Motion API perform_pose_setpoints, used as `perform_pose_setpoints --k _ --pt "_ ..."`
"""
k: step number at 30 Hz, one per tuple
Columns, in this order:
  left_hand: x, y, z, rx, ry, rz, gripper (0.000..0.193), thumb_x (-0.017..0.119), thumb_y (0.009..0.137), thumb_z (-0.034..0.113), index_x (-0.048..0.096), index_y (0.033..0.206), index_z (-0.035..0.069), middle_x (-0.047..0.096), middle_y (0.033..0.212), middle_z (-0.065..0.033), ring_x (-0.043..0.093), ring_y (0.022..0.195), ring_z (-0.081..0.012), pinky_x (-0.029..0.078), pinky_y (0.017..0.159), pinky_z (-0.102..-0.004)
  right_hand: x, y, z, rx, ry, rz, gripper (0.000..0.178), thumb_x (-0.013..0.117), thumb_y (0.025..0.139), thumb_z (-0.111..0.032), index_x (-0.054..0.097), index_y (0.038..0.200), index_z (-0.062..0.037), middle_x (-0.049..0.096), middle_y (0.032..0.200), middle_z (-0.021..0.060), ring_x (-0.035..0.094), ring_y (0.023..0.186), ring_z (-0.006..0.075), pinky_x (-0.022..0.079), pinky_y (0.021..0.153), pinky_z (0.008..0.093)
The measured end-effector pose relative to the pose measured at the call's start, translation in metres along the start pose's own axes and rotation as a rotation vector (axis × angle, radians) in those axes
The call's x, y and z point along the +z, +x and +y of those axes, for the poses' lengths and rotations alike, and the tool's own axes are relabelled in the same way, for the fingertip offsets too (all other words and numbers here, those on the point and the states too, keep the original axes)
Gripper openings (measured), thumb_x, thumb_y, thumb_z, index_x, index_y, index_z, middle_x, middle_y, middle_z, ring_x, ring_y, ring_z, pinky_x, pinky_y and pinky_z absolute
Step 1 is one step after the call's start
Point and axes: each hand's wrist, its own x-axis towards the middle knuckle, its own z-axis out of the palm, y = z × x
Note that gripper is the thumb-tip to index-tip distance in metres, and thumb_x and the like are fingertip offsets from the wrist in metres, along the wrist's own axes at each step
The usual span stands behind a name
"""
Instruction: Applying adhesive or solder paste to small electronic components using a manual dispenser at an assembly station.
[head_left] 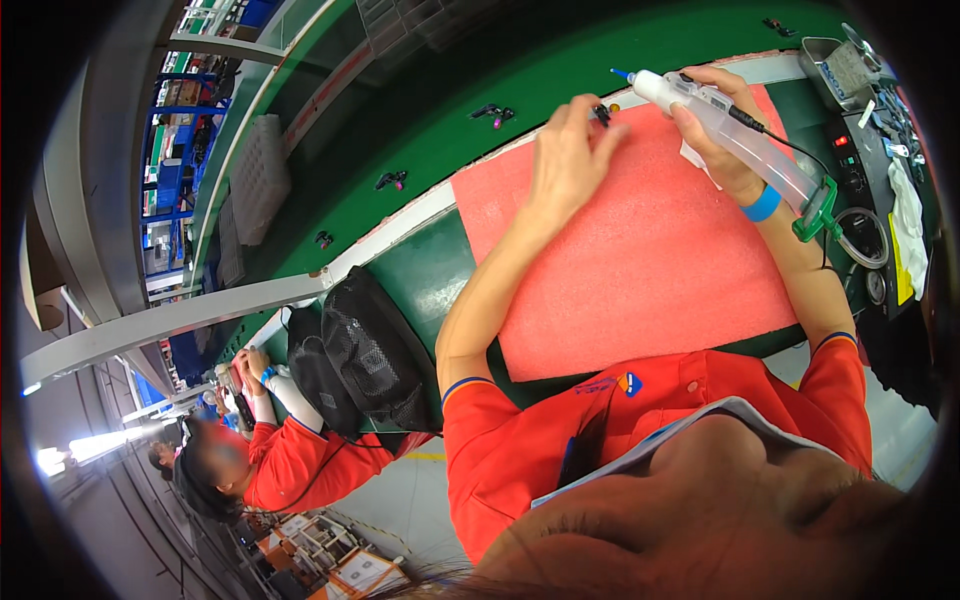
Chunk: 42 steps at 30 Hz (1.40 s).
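Observation:
My right hand [725, 140] is wrapped round a translucent dispensing syringe [770, 160]. The syringe has a white front end, a thin blue tip [622, 74] pointing left and a green cap [820, 211] at its rear. A black cable runs along it. At the far edge of a pink foam mat [640, 260], my left hand [572, 160] pinches a small black part [602, 115] with an orange bit; the fingers partly hide it. The blue tip stands just above and apart from that part. A blue band [762, 204] circles my right wrist.
Beyond the mat runs a green conveyor belt [420, 140] carrying several small black parts [492, 115]. A metal tray [838, 75] and a black control box [850, 150] stand at the right. Black mesh bags [370, 340] lie at the left, near a co-worker in red [310, 465].

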Motion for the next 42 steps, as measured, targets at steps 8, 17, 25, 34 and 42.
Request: perform_pose_setpoints --k 8,17,25,34,42 --pt "0.012 -0.005 -0.023 -0.125 -0.289 0.007 0.013 0.055 0.076 0.006 0.051 0.087 -0.001 0.056 0.073 -0.0174 0.055 0.056 -0.02 0.044 0.05 -0.0272 -0.001 -0.001 0.001 0.007 0.005 0.004 0.033 0.058 0.075 -0.005 0.042 0.104 -0.002 0.053 0.093 0.0124 0.058 0.076 0.0163 0.045 0.069 0.0249" --pt "-0.007 0.008 -0.032 -0.498 -1.312 -0.176 0.01 0.053 0.08 0.009 0.05 0.087 0.003 0.057 0.076 -0.0112 0.053 0.062 -0.0144 0.042 0.056 -0.0228 0.001 0.002 0.004 0.032 0.205 0.073 0.034 0.057 0.075 -0.002 0.041 0.105 -0.0006 0.052 0.094 0.0152 0.058 0.074 0.0195 0.048 0.065 0.0279" --pt "-0.012 0.005 -0.046 -0.148 -1.599 -0.522 0.011 0.056 0.078 0.008 0.051 0.085 0.001 0.057 0.073 -0.0102 0.052 0.061 -0.0145 0.042 0.056 -0.0235 0.002 0.001 -0.003 0.024 0.244 0.048 0.035 0.058 0.075 -0.004 0.041 0.105 0.0002 0.052 0.094 0.0158 0.058 0.074 0.021 0.049 0.064 0.0296" --pt "0.002 0.003 -0.032 -0.476 -1.223 -0.062 0.011 0.058 0.074 0.0 0.053 0.084 -0.001 0.059 0.077 -0.0092 0.057 0.068 -0.0129 0.047 0.063 -0.0216 -0.002 -0.003 -0.008 -0.015 0.115 -0.011 0.035 0.059 0.074 -0.006 0.042 0.104 -0.0006 0.053 0.094 0.0144 0.058 0.075 0.0193 0.047 0.065 0.0276" --pt "0.004 -0.001 -0.022 -0.485 -1.044 0.06 0.012 0.057 0.074 0.0 0.054 0.085 -0.001 0.06 0.078 -0.0078 0.057 0.072 -0.0111 0.046 0.065 -0.02 0.002 -0.003 -0.014 -0.189 -0.09 -0.04 0.031 0.063 0.069 -0.008 0.049 0.097 -0.0022 0.056 0.089 0.0113 0.057 0.071 0.0155 0.046 0.066 0.0239"
